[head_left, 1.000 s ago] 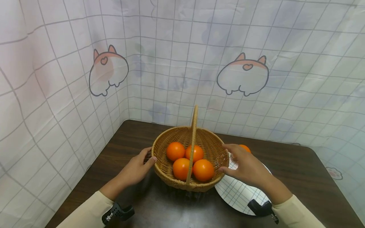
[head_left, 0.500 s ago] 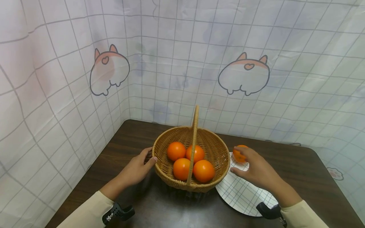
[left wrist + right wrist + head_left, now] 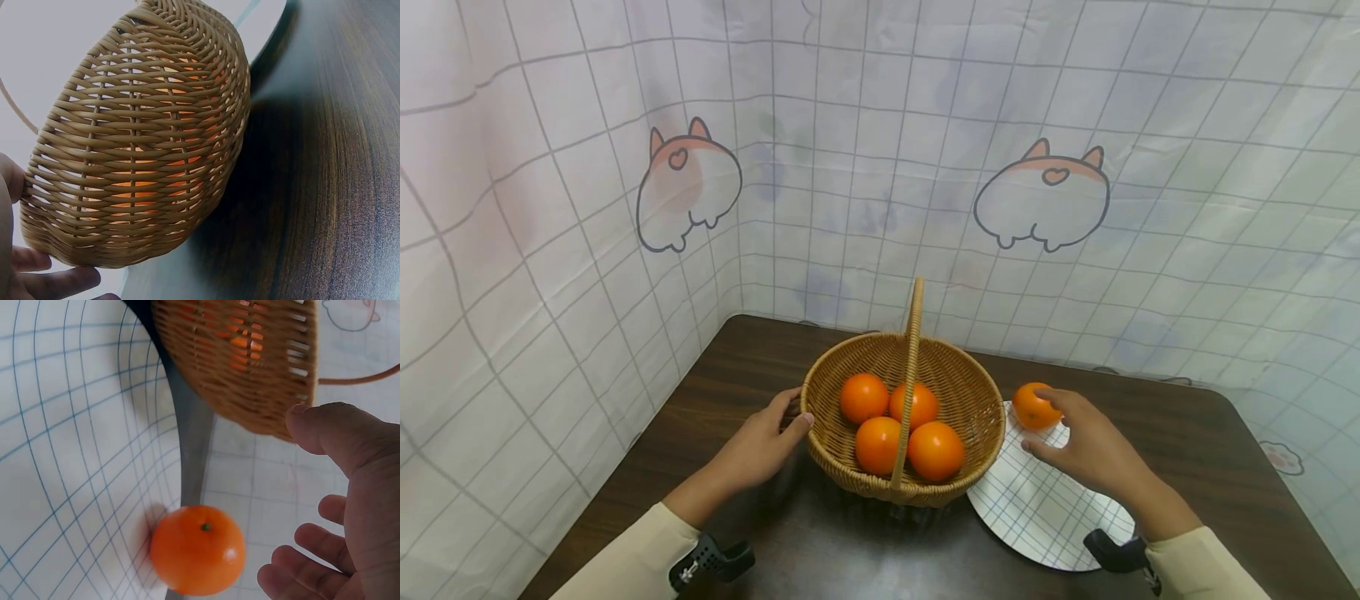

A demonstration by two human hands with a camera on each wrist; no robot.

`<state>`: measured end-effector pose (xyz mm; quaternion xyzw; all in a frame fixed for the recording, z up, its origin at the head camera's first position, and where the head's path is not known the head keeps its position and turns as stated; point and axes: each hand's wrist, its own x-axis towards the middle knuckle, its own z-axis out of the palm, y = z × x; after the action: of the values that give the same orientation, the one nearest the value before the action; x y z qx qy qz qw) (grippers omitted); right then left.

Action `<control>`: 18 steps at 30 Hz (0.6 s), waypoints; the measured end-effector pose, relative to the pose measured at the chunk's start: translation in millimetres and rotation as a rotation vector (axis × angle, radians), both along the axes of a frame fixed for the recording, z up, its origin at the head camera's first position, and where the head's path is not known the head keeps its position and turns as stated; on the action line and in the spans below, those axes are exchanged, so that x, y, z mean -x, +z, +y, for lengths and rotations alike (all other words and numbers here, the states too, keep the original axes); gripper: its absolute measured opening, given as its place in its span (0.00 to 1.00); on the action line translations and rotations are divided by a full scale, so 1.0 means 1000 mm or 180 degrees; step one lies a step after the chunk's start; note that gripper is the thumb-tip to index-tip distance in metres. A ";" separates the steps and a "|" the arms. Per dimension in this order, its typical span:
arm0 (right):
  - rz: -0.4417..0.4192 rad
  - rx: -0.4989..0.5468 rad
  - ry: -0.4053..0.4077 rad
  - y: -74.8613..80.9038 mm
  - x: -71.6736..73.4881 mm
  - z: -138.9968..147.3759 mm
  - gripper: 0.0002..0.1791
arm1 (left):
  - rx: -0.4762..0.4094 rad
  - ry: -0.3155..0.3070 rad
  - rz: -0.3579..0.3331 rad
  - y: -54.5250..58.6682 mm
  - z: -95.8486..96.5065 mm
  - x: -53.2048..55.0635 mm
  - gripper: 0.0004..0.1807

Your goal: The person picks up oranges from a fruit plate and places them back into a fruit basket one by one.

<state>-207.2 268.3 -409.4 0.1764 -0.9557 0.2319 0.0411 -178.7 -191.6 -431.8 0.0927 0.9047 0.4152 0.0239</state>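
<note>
A wicker basket (image 3: 842, 483) with an arched handle (image 3: 913, 358) holds several oranges (image 3: 880, 444). My left hand (image 3: 760, 446) rests against the basket's left side, its thumb at the rim and the fingers spread along the outside. In the left wrist view, the basket's woven wall (image 3: 131, 137) fills the middle, with fingertips (image 3: 62, 282) by its edge. My right hand (image 3: 1097, 446) hovers over the plate with thumb and fingers apart and nothing between them. Just beyond its fingers, a single orange (image 3: 1034, 407) sits at the plate's far end.
The white plate (image 3: 1037, 508) with blue grid lines lies right of the basket, partly hidden under its rim. All stand on a dark wooden table (image 3: 1217, 467). Grid-patterned curtains (image 3: 865, 167) close off the back and left side.
My right hand has moved right from the basket's rim to over the plate, exposing the orange there. My left hand and the basket have stayed in place.
</note>
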 end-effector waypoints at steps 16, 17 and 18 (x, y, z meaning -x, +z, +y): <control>0.0001 -0.0042 -0.0077 -0.012 0.018 0.013 0.44 | 0.0039 0.0035 -0.0010 -0.001 -0.001 0.001 0.34; -0.0001 -0.0037 -0.0079 -0.012 0.019 0.013 0.43 | 0.0042 0.0036 -0.0006 -0.001 -0.001 0.001 0.34; 0.0002 -0.0035 -0.0079 -0.012 0.020 0.014 0.43 | 0.0040 0.0035 -0.0005 -0.001 -0.001 0.001 0.34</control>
<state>-227.0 281.8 -421.8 0.1648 -0.9591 0.2260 0.0433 -179.9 -192.4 -432.9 0.0873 0.9078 0.4096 0.0229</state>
